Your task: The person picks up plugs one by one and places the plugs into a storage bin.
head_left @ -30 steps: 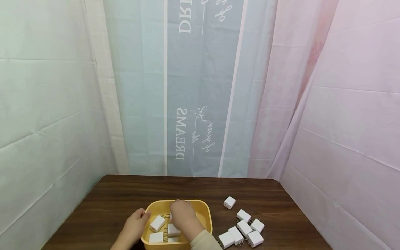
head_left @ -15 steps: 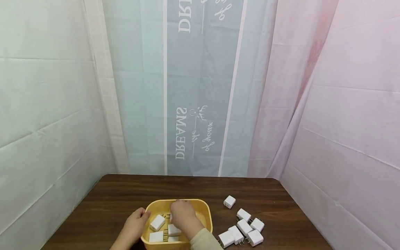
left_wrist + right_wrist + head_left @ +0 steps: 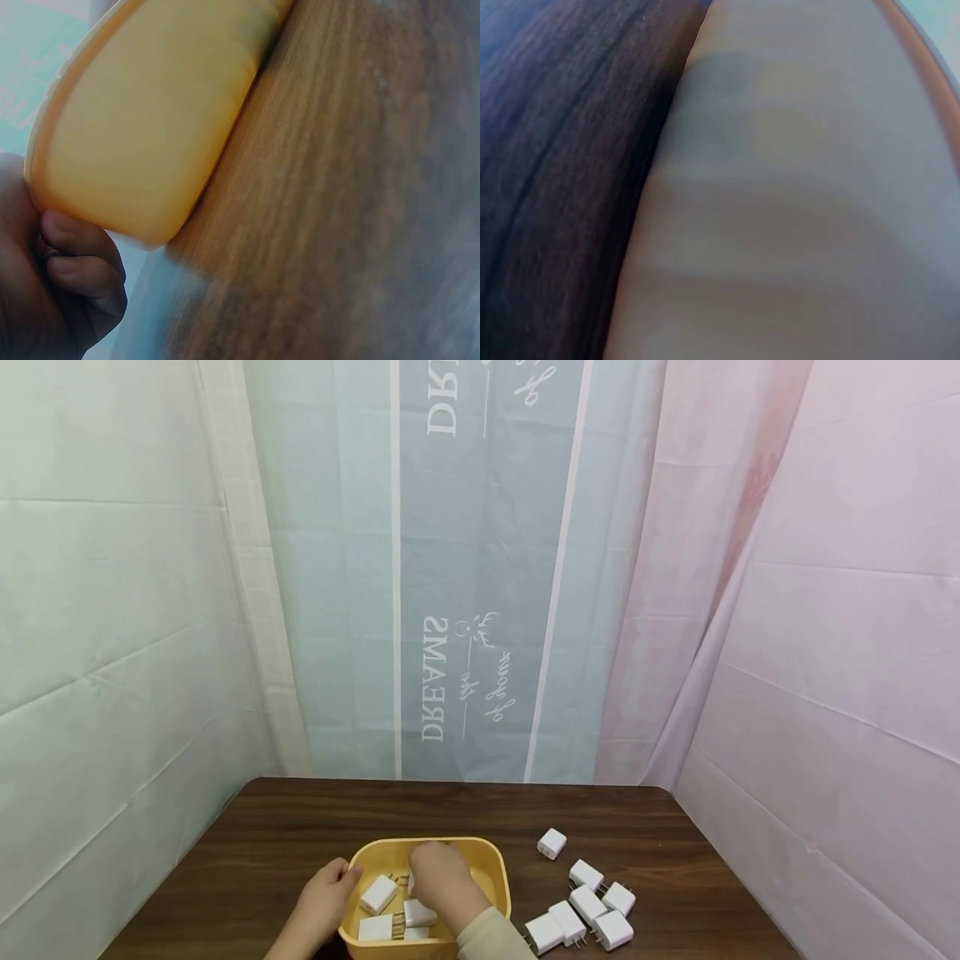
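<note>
A yellow plastic tub [image 3: 495,858] sits at the front of the table, with several white plug-in chargers [image 3: 376,929] inside. At its left side, my left hand [image 3: 321,902] grips the rim; in the left wrist view the curled fingers [image 3: 82,255] press against the tub's outer wall [image 3: 150,135]. My right hand [image 3: 442,878] reaches down inside the tub, fingers bent over a white charger [image 3: 410,882] whose edge and metal prongs show at the hand's left. The back of the hand hides most of that charger. The tub's blurred outer wall [image 3: 795,210] fills the right wrist view.
Right of the tub, several white chargers [image 3: 587,903] lie close together on the dark wooden table [image 3: 315,814], prongs pointing different ways. One charger [image 3: 552,843] lies apart, farther back. Fabric curtains [image 3: 480,568] stand behind the table and along both sides.
</note>
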Tool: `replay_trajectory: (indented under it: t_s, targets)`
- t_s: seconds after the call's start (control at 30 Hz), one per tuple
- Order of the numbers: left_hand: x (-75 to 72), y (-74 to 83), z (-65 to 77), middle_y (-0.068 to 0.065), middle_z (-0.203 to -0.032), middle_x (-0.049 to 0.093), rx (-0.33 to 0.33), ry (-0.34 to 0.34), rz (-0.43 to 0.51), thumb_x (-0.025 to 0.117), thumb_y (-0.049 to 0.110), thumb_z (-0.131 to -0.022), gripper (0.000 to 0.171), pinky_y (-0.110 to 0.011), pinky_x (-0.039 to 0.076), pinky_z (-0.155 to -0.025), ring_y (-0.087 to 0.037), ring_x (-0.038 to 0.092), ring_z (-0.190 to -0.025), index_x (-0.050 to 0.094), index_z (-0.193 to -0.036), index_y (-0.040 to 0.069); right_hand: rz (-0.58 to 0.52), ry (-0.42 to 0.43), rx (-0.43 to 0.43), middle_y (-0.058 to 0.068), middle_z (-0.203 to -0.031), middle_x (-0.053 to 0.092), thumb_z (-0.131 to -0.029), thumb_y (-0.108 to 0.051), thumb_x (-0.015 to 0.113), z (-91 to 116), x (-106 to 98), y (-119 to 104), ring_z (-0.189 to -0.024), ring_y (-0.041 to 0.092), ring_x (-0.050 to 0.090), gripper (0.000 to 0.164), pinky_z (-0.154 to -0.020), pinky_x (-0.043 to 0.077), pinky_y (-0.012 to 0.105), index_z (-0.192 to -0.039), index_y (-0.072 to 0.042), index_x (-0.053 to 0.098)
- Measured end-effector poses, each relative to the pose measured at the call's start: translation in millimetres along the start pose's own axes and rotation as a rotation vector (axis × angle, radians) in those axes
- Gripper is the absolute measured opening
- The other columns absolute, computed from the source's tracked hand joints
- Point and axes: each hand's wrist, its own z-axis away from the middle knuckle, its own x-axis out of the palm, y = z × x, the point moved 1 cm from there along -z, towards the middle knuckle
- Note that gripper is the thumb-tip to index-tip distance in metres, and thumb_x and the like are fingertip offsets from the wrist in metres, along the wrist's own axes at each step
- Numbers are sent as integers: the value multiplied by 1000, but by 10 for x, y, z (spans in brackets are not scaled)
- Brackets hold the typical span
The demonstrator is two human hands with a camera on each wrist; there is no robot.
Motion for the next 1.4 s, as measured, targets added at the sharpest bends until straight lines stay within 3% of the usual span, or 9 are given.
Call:
replay_trajectory:
  t_s: [0.73,1.13,1.4]
  targets:
    - [-17,32,15,-3,-66,46,-21,-10,-15,52,25,-108,29,-31,45,-48,-16,49,-54,53,-87,5,-50,-16,-7,-7,-80,70,-76,-36,90,28,-21,19,-78,14,67,26,-80,55,36,-77,-20,69]
    - [-27,28,-1,-4,-66,47,-46,-23,-15,51,25,-107,28,-31,45,-48,-16,50,-54,52,-87,5,-119,-1,-5,-7,-77,66,-76,-29,89,55,-71,65,-74,12,65,23,-74,54,33,-78,-19,69]
    - [-33,23,-1,-4,-66,47,-54,-28,-1,51,25,-107,28,-30,45,-47,-15,50,-52,52,-87,5,-178,51,-30,-7,-70,59,-76,-19,86,94,-150,131,-62,9,54,19,-59,48,30,-75,-19,67]
